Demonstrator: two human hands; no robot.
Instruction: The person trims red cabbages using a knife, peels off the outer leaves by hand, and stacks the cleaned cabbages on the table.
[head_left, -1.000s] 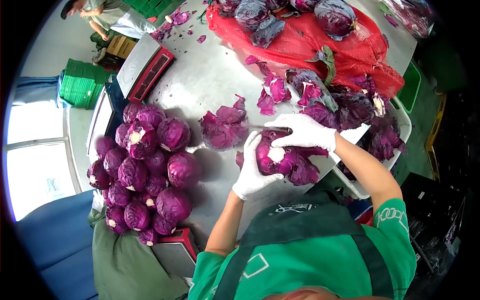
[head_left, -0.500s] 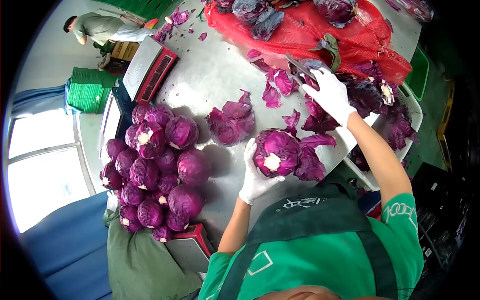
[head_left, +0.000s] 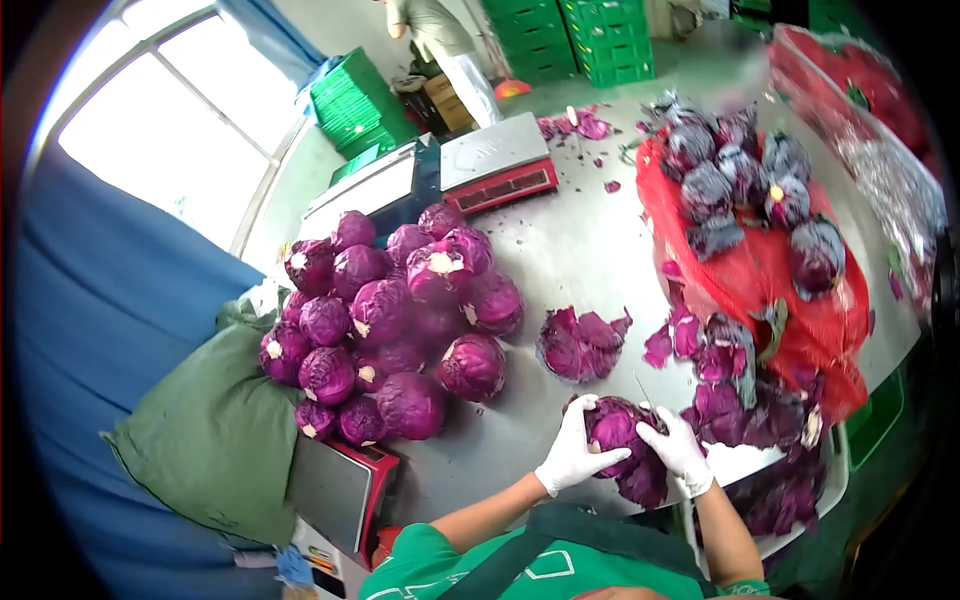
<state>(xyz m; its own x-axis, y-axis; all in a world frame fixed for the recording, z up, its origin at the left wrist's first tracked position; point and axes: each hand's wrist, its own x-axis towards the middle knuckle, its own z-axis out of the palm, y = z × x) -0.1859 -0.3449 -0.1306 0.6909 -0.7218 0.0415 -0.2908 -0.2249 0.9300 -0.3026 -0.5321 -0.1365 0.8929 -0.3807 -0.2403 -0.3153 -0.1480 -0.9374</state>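
Observation:
A red cabbage point(head_left: 612, 428) rests near the table's front edge, loose outer leaves hanging at its lower right. My left hand point(head_left: 578, 452), in a white glove, grips its left side, thumb across the front. My right hand point(head_left: 682, 452), also gloved, is closed at the cabbage's right side. A thin knife blade point(head_left: 643, 388) sticks up beside its fingers, seen nearly edge-on; the handle is hidden. Just beyond lies a cupped peeled leaf point(head_left: 580, 345). On the left, a heap of trimmed red cabbages point(head_left: 380, 310) is piled on the metal table point(head_left: 570, 270).
Untrimmed cabbages point(head_left: 740, 175) lie on a red mesh bag point(head_left: 690, 240) at right. Torn leaves point(head_left: 720, 400) are strewn before it, above a white bin point(head_left: 835, 480). Scales point(head_left: 495, 160) stand behind and left of the heap. Another person point(head_left: 440, 40) stands at the back.
My right hand, with the knife, has come from over the scattered leaves to the cabbage's right side. My left hand still holds the cabbage, whose pale stem end faced up before. The view has turned.

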